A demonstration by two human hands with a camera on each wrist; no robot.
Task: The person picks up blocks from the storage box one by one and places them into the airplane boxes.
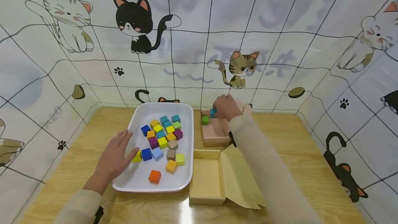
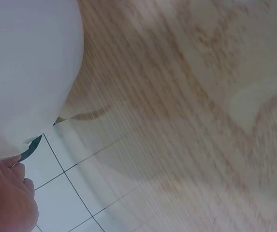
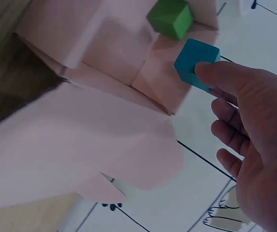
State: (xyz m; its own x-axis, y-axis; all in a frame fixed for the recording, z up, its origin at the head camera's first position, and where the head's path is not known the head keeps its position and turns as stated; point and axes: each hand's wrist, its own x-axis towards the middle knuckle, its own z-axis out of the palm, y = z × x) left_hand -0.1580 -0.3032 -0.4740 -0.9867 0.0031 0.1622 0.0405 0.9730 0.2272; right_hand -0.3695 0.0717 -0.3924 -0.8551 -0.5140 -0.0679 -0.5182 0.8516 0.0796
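My right hand point(image 1: 228, 108) pinches a teal cube point(image 3: 196, 60) between thumb and finger. It is over the far end of the pink cardboard box point(image 1: 216, 142). Beside the teal cube, inside that box, sits a green cube point(image 1: 205, 120). My left hand point(image 1: 113, 155) lies with fingers extended over the left rim of the white tray point(image 1: 187, 120), thumb close to a yellow cube point(image 1: 136, 157). In the left wrist view, that hand's fingers point(image 2: 18, 170) show at the tray's edge. Several coloured cubes are scattered in the tray, an orange cube point(image 1: 154, 176) nearest the front.
A yellow cardboard box point(image 1: 206, 201) stands in front of the pink one, its lid point(image 1: 239, 179) folded out to the right beneath my right forearm. Behind the wooden table point(image 1: 289, 141) rises a white cloth point(image 1: 192, 44) printed with cats and grid lines.
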